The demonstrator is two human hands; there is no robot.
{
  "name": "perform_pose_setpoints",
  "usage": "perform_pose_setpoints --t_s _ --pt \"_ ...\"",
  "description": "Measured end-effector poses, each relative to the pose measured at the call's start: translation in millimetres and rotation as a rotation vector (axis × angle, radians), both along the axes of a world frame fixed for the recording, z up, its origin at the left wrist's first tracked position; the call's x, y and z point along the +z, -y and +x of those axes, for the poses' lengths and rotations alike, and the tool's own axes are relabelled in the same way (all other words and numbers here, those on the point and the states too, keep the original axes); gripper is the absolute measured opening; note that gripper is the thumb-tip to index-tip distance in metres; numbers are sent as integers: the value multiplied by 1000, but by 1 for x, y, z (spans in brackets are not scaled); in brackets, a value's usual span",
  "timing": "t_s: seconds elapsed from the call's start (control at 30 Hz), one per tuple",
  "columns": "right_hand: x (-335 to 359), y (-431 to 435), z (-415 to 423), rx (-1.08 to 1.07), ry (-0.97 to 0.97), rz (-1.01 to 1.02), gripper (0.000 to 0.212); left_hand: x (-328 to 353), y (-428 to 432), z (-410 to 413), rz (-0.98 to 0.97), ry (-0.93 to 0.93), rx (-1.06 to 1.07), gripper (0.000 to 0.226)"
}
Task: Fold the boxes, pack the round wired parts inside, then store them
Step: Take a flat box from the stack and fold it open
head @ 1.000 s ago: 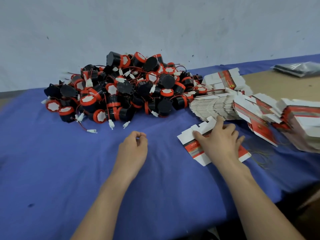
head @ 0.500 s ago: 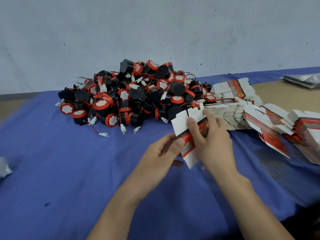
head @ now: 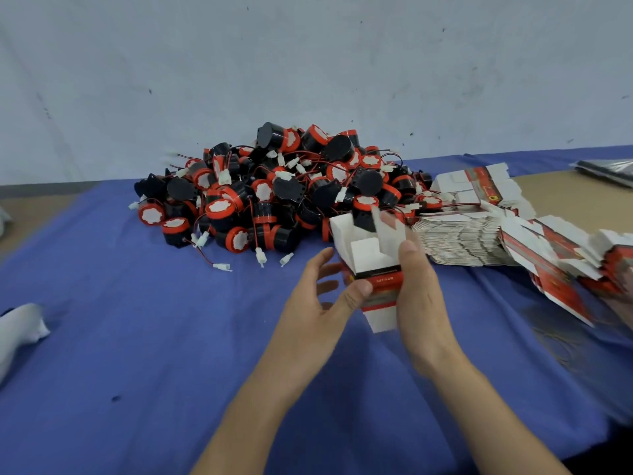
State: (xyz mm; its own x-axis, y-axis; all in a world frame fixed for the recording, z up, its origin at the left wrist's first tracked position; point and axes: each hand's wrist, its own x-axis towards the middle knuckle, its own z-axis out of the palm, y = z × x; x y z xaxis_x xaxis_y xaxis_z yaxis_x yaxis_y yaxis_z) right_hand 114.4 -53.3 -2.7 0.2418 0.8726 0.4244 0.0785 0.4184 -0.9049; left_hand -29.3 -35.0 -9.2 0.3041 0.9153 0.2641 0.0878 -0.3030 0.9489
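Holding a half-opened box over the blue cloth | right hand wraps its right side | left hand pinches the red front by thumb, fingers loosely spread | round wired parts piled just beyond both hands | flat boxes right of right hand

Small packing workshop: a bulk heap of identical round wired parts on a blue-covered bench; right of the heap, stacked flat cartons; behind it, a scuffed bare wall.
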Motion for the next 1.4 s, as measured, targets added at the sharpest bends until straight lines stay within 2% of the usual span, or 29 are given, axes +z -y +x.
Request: perform_pose_setpoints --t_s 0.13,0.37,0.57,0.8,1.0,1.4 --pt "-4 4 -14 78 23 -12 55 2 -5 -6 -33 27 25 76" --pt "0 5 -9 11 32 36 55 -1 -2 -10 -69 49 -26 65" --pt "5 10 -14 -67 102 100 41 0 -1 -9 -66 67 -52 71" --pt "5 12 -13 -175 61 138 38 4 5 -4 -44 64 -97 59" --pt "7 11 -9 -217 27 147 43 4 6 -2 -34 41 -158 67" --pt "7 14 -12 -283 164 246 36 10 10 -9 -8 85 -143 71"
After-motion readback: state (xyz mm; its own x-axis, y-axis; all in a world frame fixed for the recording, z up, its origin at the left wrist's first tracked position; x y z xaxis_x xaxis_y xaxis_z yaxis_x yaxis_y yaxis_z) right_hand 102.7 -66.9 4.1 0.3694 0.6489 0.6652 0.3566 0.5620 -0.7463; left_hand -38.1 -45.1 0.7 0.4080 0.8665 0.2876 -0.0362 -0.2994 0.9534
